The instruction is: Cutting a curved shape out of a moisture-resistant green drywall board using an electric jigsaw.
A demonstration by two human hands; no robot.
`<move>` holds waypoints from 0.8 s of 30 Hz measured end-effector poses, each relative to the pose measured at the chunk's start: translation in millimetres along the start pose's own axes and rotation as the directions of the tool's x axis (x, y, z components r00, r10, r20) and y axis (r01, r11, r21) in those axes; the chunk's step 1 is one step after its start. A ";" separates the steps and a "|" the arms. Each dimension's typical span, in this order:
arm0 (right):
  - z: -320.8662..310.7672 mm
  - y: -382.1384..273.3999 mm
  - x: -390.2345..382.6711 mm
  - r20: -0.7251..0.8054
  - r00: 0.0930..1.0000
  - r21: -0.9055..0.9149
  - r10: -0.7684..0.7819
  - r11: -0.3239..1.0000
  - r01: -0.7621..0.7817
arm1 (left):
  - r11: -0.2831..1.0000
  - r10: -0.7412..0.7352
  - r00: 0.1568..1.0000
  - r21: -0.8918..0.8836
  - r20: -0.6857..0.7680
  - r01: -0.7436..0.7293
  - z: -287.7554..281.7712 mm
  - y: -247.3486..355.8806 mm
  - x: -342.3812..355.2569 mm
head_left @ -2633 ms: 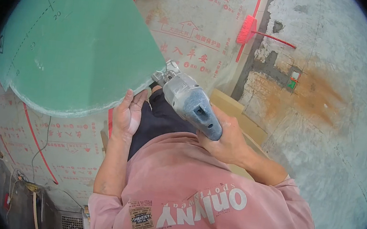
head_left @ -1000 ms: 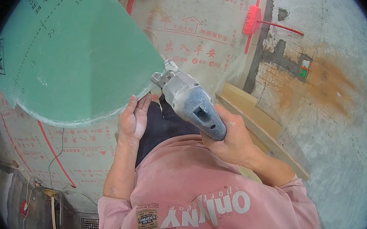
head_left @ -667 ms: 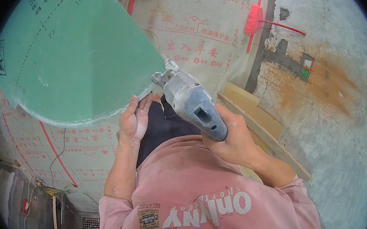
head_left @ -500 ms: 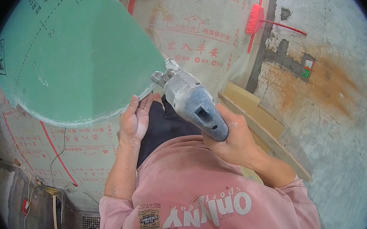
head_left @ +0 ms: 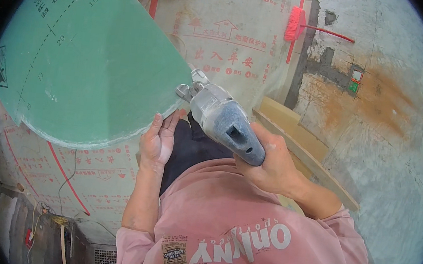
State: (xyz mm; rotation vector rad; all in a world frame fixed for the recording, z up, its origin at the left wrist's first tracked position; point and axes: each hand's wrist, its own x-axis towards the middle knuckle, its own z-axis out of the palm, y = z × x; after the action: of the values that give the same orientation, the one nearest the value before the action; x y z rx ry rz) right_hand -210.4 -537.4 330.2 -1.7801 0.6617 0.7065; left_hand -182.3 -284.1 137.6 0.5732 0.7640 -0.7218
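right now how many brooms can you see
1: a red broom lies on the printed floor sheet, past the power tool in the right hand. Others may be hidden behind the green board.

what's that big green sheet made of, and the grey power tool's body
Big green sheet: looks like paper-faced plasterboard, matt green, with a pale chalky line along its cut edge. Grey power tool: dusty matt grey casing, probably plastic, with a bare metal head at the front.
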 end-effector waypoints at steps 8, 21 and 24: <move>0.5 -0.6 1.6 0.000 1.000 -0.013 -0.002 1.000 0.002 | 1.000 0.001 1.000 0.017 0.015 -0.001 0.0 0.9 -0.3; -0.3 -5.2 1.9 0.001 1.000 -0.036 -0.010 0.999 0.010 | 1.000 -0.001 1.000 -0.019 -0.020 0.000 1.1 -0.5 1.2; 1.0 -10.7 3.7 0.002 1.000 -0.010 0.010 1.000 -0.010 | 0.999 -0.020 1.000 -0.028 -0.016 0.019 -2.1 0.6 0.4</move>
State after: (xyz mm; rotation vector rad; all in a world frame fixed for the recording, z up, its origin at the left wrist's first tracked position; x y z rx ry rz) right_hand -200.4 -533.7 333.9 -1.7866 0.6669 0.7193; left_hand -182.5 -282.4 136.2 0.5475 0.7946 -0.7239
